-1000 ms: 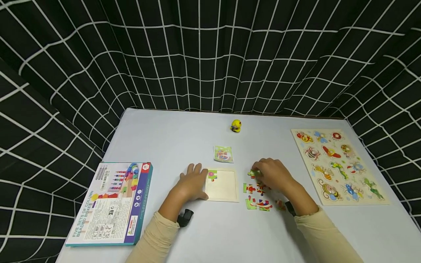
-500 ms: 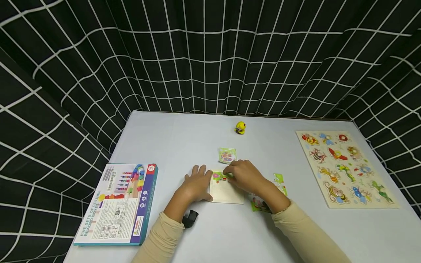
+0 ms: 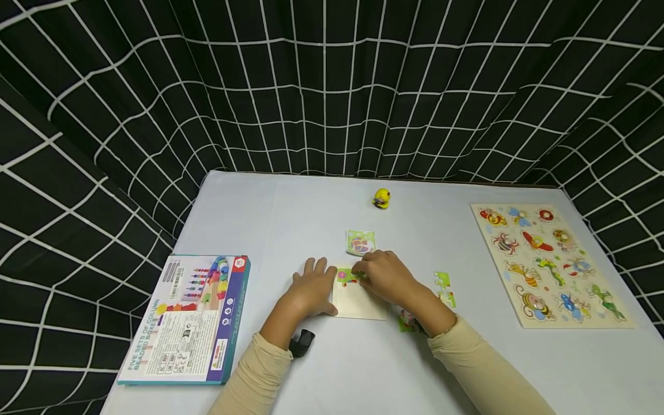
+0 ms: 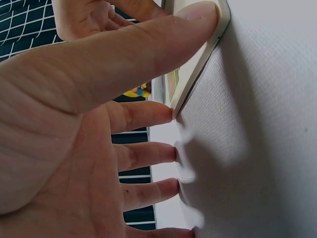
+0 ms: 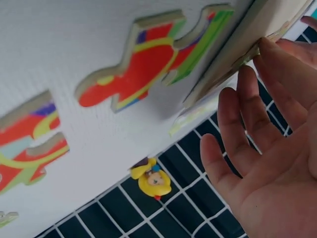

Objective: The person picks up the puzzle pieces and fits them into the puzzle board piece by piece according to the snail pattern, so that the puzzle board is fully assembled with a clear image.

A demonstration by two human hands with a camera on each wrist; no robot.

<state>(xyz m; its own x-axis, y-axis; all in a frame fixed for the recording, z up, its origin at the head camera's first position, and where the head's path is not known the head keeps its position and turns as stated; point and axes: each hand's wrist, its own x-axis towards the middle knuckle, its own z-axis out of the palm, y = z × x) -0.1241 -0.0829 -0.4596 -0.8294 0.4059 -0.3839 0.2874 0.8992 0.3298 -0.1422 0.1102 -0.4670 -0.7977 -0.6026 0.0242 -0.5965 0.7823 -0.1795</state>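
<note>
A pale wooden puzzle tray (image 3: 358, 308) lies flat in the middle of the table, with a green piece bearing a pink flower (image 3: 342, 275) in its upper left corner. My left hand (image 3: 309, 291) steadies the tray's left side, fingers spread. Its thumb (image 4: 190, 25) rests on the tray's rim in the left wrist view, and the index fingertip touches a corner. Over the tray's top edge, my right hand (image 3: 388, 278) pinches a small puzzle piece (image 5: 251, 53) against the tray, mostly hidden by the fingers. Loose red and green pieces (image 5: 148, 64) lie to the right, partly under the right forearm.
A small picture card (image 3: 360, 242) lies just beyond the tray. Farther back stands a yellow duck toy (image 3: 381, 198). On the right is a wooden insect puzzle board (image 3: 550, 268); a boxed bead set (image 3: 184, 320) occupies the left. Two loose pieces (image 3: 442, 280) show right of the right wrist.
My right hand has moved left from the loose pieces to the tray, carrying a piece, and has stayed there over the last half second. The left hand keeps its place on the tray.
</note>
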